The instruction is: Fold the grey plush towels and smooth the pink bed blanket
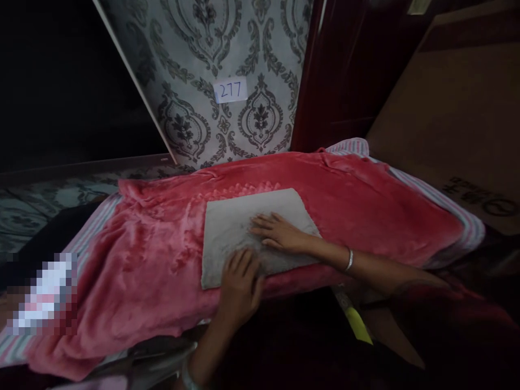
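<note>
A pale grey, roughly rectangular cloth [227,222] lies flat on a red plush blanket [357,206]. My left hand [240,281] rests on the cloth's near edge, palm down, fingers pointing away from me and lightly bent. Farther up and to the right, my right hand [278,233] lies flat on the middle of the cloth with its fingers spread to the left. The surface between the hands looks slightly creased. Neither hand grips anything that I can see.
Striped fabric [467,222] shows under the blanket's edges. A large cardboard box [459,108] stands at the right. Behind are patterned wallpaper [187,65] with a "277" label [231,90], a dark red door [345,70] and a black screen [73,81]. A yellow strip [358,325] hangs below.
</note>
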Demonstrator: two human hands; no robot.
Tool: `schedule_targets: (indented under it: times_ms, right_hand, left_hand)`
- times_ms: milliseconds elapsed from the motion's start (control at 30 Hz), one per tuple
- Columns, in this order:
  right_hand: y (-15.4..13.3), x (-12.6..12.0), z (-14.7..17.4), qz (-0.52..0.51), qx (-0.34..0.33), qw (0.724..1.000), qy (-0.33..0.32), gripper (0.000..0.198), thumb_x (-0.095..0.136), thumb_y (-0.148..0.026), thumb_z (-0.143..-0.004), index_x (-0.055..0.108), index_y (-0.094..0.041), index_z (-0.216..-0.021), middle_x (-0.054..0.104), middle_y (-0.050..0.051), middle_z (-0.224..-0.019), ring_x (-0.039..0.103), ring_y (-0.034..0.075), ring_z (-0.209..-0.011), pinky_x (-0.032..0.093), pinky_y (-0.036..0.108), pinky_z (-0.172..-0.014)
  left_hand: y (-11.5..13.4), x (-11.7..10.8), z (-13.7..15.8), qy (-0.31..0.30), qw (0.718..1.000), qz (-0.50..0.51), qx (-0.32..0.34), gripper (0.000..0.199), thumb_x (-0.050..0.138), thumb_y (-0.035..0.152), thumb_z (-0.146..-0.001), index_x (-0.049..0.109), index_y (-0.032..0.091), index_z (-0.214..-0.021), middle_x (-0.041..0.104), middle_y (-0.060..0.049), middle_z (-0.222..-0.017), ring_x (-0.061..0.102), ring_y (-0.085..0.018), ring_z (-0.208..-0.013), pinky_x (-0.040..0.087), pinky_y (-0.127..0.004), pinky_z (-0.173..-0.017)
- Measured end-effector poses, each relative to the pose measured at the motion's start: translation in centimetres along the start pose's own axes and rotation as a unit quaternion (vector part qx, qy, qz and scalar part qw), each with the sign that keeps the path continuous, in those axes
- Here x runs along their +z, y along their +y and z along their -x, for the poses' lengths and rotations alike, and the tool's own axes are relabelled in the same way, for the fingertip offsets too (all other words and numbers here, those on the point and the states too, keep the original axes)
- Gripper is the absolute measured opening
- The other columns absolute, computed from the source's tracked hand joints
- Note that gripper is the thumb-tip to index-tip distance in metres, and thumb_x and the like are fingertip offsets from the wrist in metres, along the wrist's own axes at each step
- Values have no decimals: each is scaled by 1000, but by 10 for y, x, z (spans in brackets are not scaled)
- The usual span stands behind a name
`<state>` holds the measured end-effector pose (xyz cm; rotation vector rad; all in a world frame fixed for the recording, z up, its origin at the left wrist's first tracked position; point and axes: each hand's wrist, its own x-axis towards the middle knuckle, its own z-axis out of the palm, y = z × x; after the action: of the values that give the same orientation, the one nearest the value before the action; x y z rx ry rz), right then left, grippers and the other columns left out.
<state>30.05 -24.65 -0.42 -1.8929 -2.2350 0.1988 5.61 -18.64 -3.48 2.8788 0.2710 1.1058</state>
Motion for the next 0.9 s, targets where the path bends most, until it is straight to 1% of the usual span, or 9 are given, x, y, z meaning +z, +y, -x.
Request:
schedule_targets:
  times_ms: [100,167,233,333,433,533,667,800,900]
  right_hand:
    - [30,-1,13,16,57,998,19,55,36,-47,-108,37,-32,-161,25,8,-170,17,29,-158,17,62,-124]
    - [47,-2,13,29,72,997,21,56,37,-49,-108,36,-33,-162,23,7,-170,16,30,-158,17,62,-124]
    - [60,-2,9,37,65,997,17,59,37,-53,-107,33,-34,-163,21,5,-171,14,30,-158,15,61,-125]
    - [79,-4,-5,42,53,998,20,61,36,-55,-107,31,-32,-164,20,5,-171,14,31,-158,15,59,-125]
    - [102,-9,-27,37,63,997,28,61,37,-56,-107,34,-32,-163,25,6,-170,22,32,-156,18,58,-124]
    - [129,-13,-48,6,94,995,12,61,35,-58,-106,36,-33,-162,30,7,-169,27,31,-155,21,58,-124]
    - [159,-12,-64,-34,156,987,0,62,29,-59,-107,39,-31,-161,30,6,-168,21,30,-157,19,59,-124]
    - [169,-10,-68,-39,170,984,28,61,25,-55,-108,41,-29,-160,34,6,-167,26,27,-156,20,55,-126]
    - [158,-18,-64,-32,213,975,46,62,28,-53,-107,39,-26,-162,33,9,-167,26,31,-155,22,59,-124]
  left_hand:
    - [21,22,-31,-91,994,10,62,49,57,31,-96,56,20,-144,51,-14,-157,40,-31,-149,32,-57,-121]
    - [30,37,-40,-132,989,-8,67,59,62,40,-94,51,25,-150,44,-13,-162,34,-37,-152,29,-65,-120]
    - [33,46,-40,-151,986,-23,62,66,66,46,-92,48,28,-153,43,-13,-163,34,-40,-151,29,-69,-118]
    - [32,50,-35,-168,984,-31,56,66,65,46,-92,47,32,-154,40,-10,-165,32,-39,-152,30,-68,-119]
    - [31,47,-33,-170,983,-32,57,65,66,44,-93,47,33,-154,39,-9,-166,31,-39,-153,29,-67,-120]
    - [31,44,-34,-169,983,-32,59,66,67,44,-92,47,34,-154,39,-9,-166,31,-39,-153,27,-66,-120]
    - [32,43,-36,-181,981,-32,58,65,66,42,-93,47,34,-154,38,-9,-166,30,-39,-153,29,-67,-120]
    - [33,45,-35,-186,980,-32,56,65,66,44,-92,47,33,-153,38,-10,-166,31,-40,-153,30,-69,-119]
    - [34,47,-34,-187,980,-29,53,66,67,44,-92,47,32,-153,37,-11,-166,31,-41,-153,29,-70,-119]
